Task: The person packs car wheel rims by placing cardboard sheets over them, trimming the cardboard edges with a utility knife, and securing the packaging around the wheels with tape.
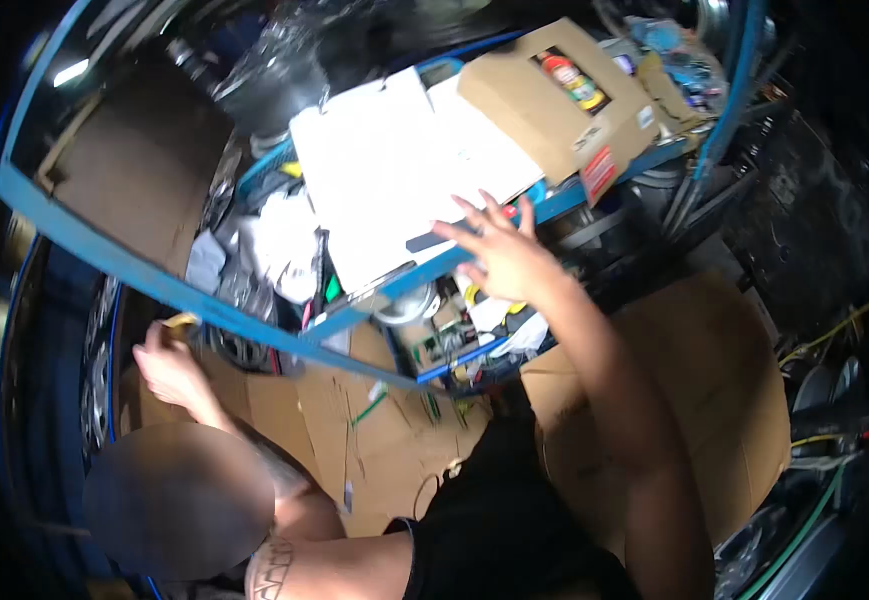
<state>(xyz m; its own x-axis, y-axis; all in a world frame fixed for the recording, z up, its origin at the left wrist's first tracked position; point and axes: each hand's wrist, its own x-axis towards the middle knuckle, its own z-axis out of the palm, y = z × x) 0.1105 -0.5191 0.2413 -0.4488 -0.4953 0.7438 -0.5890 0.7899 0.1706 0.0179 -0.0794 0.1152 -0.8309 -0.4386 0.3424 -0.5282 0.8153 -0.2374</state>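
Note:
My right hand (pixel 502 255) reaches over the front of a blue metal shelf (pixel 554 207), fingers spread and holding nothing visible. Under its fingertips lie white sheets or flat white boards (pixel 379 170), with a dark strip (pixel 436 242) near the thumb side. Whether the fingers touch them I cannot tell. At lower left, my left hand (pixel 172 372) is closed around a small yellow-brown piece (pixel 182 320) whose kind is unclear. That hand is below the shelf's left rail, close to brown cardboard.
A brown cardboard box piece (pixel 514 95) with a bottle picture lies on the shelf. Crumpled white plastic (pixel 279 240) fills the left part. Below stands a bin of mixed small parts (pixel 444 335). Cardboard (pixel 674 400) covers the floor area. A blurred oval (pixel 179 500) hides the lower left.

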